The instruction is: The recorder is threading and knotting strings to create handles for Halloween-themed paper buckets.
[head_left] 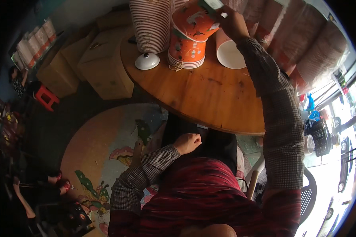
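There, your right hand [235, 26] clamped the orange paper bucket [195, 20], tilted above the bucket stack [188, 51]; your left hand [189, 143], fingers curled together, sat farther off.

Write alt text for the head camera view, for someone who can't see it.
A person's right hand is at a tilted orange patterned bucket above similar upside-down buckets on a wooden table; the left hand is curled, off the table. A white lid with a dark knob sits near a tall container stack.
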Motion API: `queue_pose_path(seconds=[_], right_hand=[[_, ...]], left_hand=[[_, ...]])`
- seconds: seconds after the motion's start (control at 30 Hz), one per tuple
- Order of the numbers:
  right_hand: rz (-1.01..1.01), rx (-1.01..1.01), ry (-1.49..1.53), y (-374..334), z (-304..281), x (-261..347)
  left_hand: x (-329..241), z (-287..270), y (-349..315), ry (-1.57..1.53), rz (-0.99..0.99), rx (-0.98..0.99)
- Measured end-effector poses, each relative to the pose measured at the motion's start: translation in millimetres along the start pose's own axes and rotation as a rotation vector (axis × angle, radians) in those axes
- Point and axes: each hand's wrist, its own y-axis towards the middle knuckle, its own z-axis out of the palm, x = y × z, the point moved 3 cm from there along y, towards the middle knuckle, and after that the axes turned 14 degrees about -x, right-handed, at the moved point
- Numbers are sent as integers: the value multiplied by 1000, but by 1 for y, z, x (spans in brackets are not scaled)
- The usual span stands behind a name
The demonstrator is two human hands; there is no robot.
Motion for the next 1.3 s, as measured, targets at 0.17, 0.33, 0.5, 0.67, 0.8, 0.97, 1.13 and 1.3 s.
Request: queue_pose_path(seconds=[0.17, 0.33, 0.5, 0.67, 0.8, 0.97, 1.13, 1.3], right_hand=[[-217, 140, -285, 20, 46, 26], [-240, 303, -348, 25, 61, 29], [-406, 273, -194, 21, 74, 11], [-321, 371, -289, 11, 84, 5], [-331, 391, -356, 8, 86, 10], [-378, 333, -355, 1, 98, 10], [-437, 372, -361, -8, 98, 16], [-495, 292, -313, -18, 104, 4]], left_hand=[[21, -3, -3, 183, -73, 58], [36, 4, -6, 174, -84, 88], [37, 7, -4, 198, -56, 117], [41, 9, -6, 216, -55, 143], [34, 7, -4, 217, -12, 136], [34, 6, -4, 209, -33, 135], [33, 3, -2, 197, -66, 183], [32, 4, 0, 205, -103, 259]])
